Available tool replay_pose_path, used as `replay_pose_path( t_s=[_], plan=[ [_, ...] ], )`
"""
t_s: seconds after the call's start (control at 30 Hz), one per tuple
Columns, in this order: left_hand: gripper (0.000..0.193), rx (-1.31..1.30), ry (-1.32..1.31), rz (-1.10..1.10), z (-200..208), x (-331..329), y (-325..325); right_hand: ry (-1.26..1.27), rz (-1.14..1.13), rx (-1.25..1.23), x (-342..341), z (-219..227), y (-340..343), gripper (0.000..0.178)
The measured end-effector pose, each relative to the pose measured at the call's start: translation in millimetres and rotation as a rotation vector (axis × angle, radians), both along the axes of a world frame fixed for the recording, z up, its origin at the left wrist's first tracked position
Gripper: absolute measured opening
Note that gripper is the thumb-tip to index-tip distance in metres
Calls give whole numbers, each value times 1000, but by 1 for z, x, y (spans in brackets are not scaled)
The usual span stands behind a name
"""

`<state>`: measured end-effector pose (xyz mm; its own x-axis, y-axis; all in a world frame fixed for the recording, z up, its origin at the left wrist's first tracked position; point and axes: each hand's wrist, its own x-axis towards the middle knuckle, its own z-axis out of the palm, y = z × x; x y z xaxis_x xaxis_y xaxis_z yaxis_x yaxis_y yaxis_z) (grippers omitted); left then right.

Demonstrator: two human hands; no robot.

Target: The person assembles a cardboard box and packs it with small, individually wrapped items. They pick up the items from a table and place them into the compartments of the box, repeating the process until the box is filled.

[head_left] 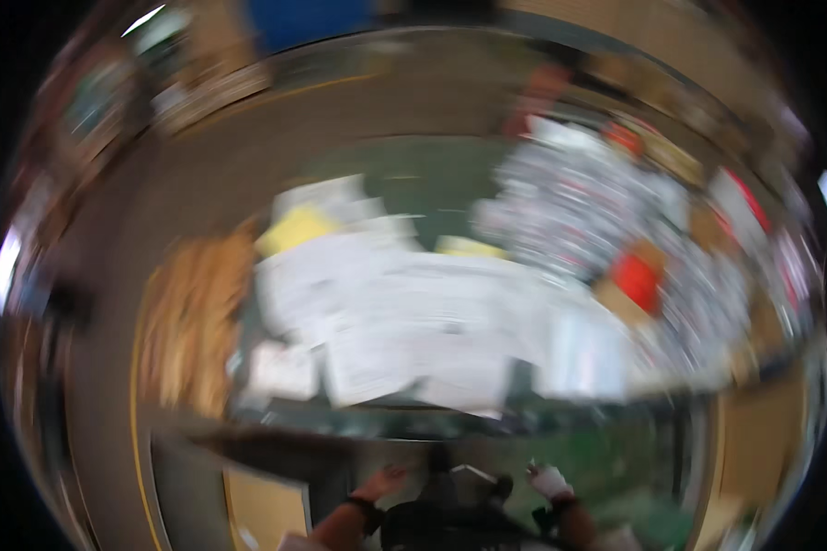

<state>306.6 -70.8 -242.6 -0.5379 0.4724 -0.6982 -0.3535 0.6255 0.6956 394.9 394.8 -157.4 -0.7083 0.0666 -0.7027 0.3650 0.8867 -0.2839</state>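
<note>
Motion blurs the whole head view. My left hand (383,482), bare with a dark band at the wrist, hangs low in front of my body, below the near edge of the table. Level with it, on the other side of my body, is my right hand (550,480), covered in part by something white like a glove. Both are apart from the table; their fingers are too smeared to show whether they hold anything. Nearest to them on the green tabletop (446,156) lie overlapping white paper sheets (423,317), with a yellow sheet (298,230) among them.
Many clear plastic-wrapped items (570,202) are heaped on the table's right side. A red and brown piece (636,280) lies among them. Left of the table stands a stack of brown cardboard (198,321). Boxes on a pallet (213,96) stand at the far left.
</note>
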Motion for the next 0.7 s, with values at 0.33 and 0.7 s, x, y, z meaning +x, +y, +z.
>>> replay_pose_path(
  t_s=[0.33, 0.7],
  plan=[
    [39, -314, -203, -378, 29, -37, 100, -3, -907, 102, 194, 17, 88, 39],
    [34, -169, 173, -915, 72, -37, 541, 307, -1293, 116, 320, 66, 233, 34]
  ],
)
